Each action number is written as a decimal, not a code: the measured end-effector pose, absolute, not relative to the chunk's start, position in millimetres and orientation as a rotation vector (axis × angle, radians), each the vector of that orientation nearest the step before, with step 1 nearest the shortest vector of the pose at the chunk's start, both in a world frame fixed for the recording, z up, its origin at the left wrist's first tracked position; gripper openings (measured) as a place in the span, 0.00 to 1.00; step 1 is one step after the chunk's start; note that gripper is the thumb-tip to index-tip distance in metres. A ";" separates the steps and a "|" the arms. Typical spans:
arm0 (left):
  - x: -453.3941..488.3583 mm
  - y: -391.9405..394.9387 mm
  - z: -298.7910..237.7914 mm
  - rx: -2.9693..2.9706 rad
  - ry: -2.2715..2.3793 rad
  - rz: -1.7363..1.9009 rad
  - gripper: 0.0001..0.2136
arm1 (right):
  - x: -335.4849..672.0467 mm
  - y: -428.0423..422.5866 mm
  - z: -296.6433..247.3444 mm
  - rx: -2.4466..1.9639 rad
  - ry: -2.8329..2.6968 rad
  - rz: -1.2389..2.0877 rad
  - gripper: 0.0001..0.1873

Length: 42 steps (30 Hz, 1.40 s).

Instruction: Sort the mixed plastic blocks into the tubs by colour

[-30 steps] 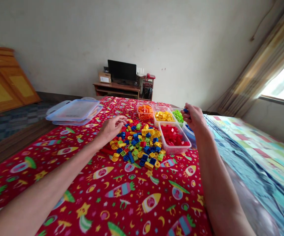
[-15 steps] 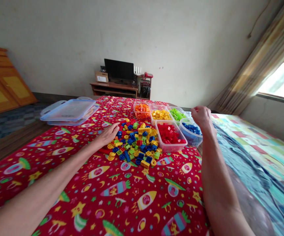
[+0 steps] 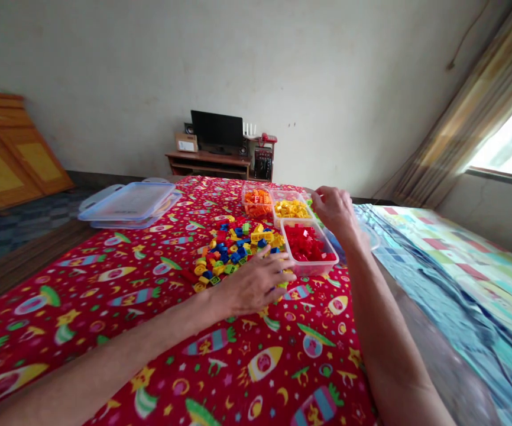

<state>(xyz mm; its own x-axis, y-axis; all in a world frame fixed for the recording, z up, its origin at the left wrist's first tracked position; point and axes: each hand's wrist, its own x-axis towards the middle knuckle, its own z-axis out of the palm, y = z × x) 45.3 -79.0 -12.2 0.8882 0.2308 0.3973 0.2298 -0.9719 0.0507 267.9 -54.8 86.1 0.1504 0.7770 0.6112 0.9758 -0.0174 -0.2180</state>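
Many bricks (image 3: 237,255) lie around the left fingers (image 3: 276,278).

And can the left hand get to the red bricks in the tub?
Probably yes: the left hand is at the mixed pile, just beside that tub, whose top is open, with nothing covering the red bricks.
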 end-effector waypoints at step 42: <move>-38.0 25.0 -19.6 2.659 1.338 0.826 0.19 | 204.0 -42.5 38.8 -1.703 -2.444 -0.352 0.21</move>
